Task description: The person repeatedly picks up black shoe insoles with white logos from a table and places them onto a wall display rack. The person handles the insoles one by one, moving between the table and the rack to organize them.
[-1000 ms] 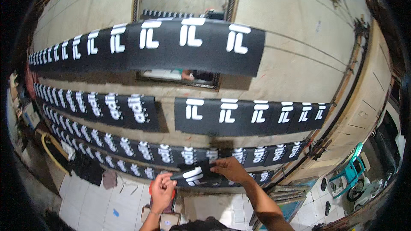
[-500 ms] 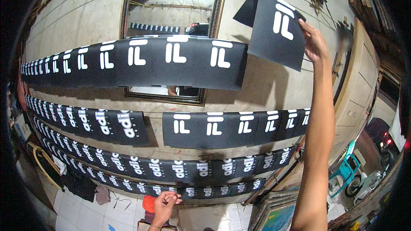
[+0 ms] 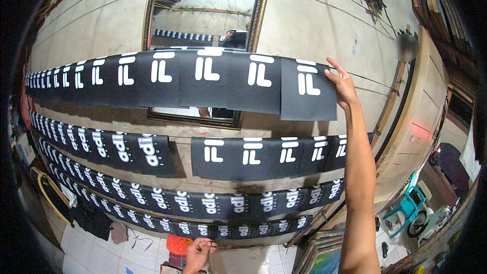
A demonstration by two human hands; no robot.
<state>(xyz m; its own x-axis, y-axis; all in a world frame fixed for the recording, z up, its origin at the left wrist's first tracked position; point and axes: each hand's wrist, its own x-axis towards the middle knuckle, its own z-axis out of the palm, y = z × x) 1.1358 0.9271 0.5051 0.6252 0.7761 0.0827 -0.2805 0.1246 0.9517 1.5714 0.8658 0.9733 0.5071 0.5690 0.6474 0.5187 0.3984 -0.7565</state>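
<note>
From ten o'clock, I follow the top row of black cloths (image 3: 162,89) across the wall; they hang edge to edge with white prints facing out, probably so each face stays flat and unsmudged. At eight o'clock, the lower rows (image 3: 109,152) hang beneath in tiers, which I take as a way to fit many pieces on one wall. A dark heap (image 3: 91,223) lies on the floor below them. Near seven o'clock I see a red-orange thing (image 3: 177,245) and, just beside it, the left hand (image 3: 197,255), fingers loosely curled with the thumb near their tips; nothing shows in them, but I can't tell whether they pinch something small. The mirror (image 3: 203,15) stands at eleven o'clock, partly covered by the top row. At two o'clock is the end cloth (image 3: 307,104), its left side meeting its neighbour and its bottom edge slightly lower. Leaning boards (image 3: 324,259) sit at five o'clock. Back at two o'clock, the right hand (image 3: 343,85) is at that cloth's upper right edge, forefinger extended and thumb against the side, apparently to line it up; I can't tell whether it grips.
</note>
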